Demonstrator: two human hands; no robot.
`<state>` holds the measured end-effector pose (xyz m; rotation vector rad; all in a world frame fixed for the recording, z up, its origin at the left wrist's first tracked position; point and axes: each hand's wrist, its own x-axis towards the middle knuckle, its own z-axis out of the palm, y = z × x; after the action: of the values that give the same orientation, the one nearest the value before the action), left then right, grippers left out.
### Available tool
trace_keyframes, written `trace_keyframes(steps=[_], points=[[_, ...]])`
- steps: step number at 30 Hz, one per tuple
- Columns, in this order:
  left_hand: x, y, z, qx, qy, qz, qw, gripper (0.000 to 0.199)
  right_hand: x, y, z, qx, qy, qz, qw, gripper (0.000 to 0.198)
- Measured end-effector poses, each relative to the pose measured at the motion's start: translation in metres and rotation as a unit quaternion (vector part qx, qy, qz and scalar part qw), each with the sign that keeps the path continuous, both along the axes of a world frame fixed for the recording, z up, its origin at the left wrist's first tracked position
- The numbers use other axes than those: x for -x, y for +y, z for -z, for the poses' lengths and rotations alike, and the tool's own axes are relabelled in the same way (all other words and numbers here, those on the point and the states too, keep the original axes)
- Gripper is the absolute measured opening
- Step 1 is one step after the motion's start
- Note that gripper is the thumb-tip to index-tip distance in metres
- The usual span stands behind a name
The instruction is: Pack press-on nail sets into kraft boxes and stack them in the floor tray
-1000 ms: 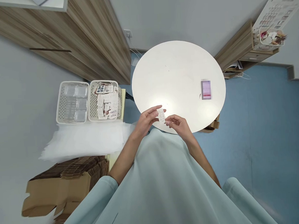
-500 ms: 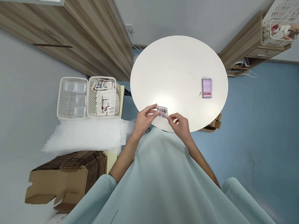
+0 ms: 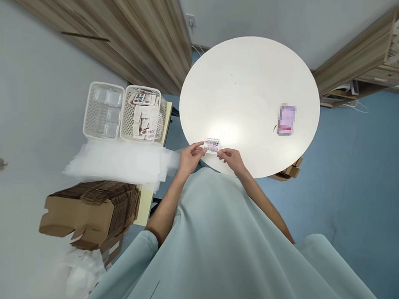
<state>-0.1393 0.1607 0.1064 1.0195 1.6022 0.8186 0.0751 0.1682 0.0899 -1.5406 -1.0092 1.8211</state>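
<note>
Between my hands is a small card [image 3: 212, 144] bearing two rows of round, shiny purple-and-grey pieces, too small to name. It is held over the near edge of the round white table [image 3: 245, 77]. My left hand [image 3: 191, 159] pinches its left side with thumb and fingers. The fingertips of my right hand [image 3: 232, 158] close on its lower right corner. The face with the round pieces is turned up toward me.
A blurred purple item [image 3: 287, 119] lies on the table's right side. To the left stand a white basket of clear plastic boxes [image 3: 108, 114] and a basket of cards [image 3: 145, 116]. Closer are white translucent sheets [image 3: 120, 161] and folded brown cardboard boxes [image 3: 80, 214].
The card is now flatter and more fully in view, with my right hand closer to my left. The whole view has turned and shifted slightly.
</note>
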Motion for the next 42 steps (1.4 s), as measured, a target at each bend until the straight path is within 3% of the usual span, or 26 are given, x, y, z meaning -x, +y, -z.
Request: trace_keyframes(steps=[4, 8, 12, 17, 21, 24, 28, 32, 38, 42], points=[[0.031, 0.006, 0.029, 0.03, 0.118, 0.01, 0.992, 0.039, 0.036, 0.018, 0.036, 0.007, -0.068, -0.046, 0.997, 0.021], [0.059, 0.023, 0.059, 0.087, 0.186, 0.062, 0.977, 0.026, 0.071, 0.034, 0.06, 0.008, -0.181, -0.091, 0.979, 0.015], [0.079, 0.044, 0.077, 0.092, 0.223, 0.129, 0.962, 0.025, 0.098, 0.041, 0.072, 0.019, -0.262, -0.092, 0.961, 0.017], [0.097, 0.064, 0.087, 0.08, 0.224, 0.224, 0.945, 0.031, 0.114, 0.04, 0.074, 0.034, -0.326, -0.055, 0.943, 0.016], [0.117, 0.066, 0.082, 0.073, 0.185, 0.262, 0.944, 0.035, 0.122, 0.036, 0.062, 0.047, -0.377, -0.027, 0.925, 0.017], [0.144, 0.062, 0.069, 0.06, 0.146, 0.254, 0.954, 0.033, 0.136, 0.035, 0.046, 0.03, -0.389, -0.016, 0.921, 0.019], [0.196, 0.055, 0.049, 0.037, 0.111, 0.19, 0.975, 0.03, 0.171, 0.04, 0.022, -0.022, -0.364, -0.01, 0.931, 0.025], [0.267, 0.051, 0.037, 0.014, 0.12, 0.106, 0.987, 0.029, 0.216, 0.05, -0.003, -0.074, -0.325, -0.05, 0.941, 0.027], [0.385, 0.06, 0.043, -0.029, 0.251, -0.01, 0.968, 0.035, 0.277, 0.068, -0.036, -0.122, -0.306, -0.109, 0.938, 0.027], [0.433, 0.08, 0.06, -0.019, 0.3, -0.055, 0.952, 0.053, 0.305, 0.075, -0.044, -0.138, -0.303, -0.125, 0.935, 0.024]])
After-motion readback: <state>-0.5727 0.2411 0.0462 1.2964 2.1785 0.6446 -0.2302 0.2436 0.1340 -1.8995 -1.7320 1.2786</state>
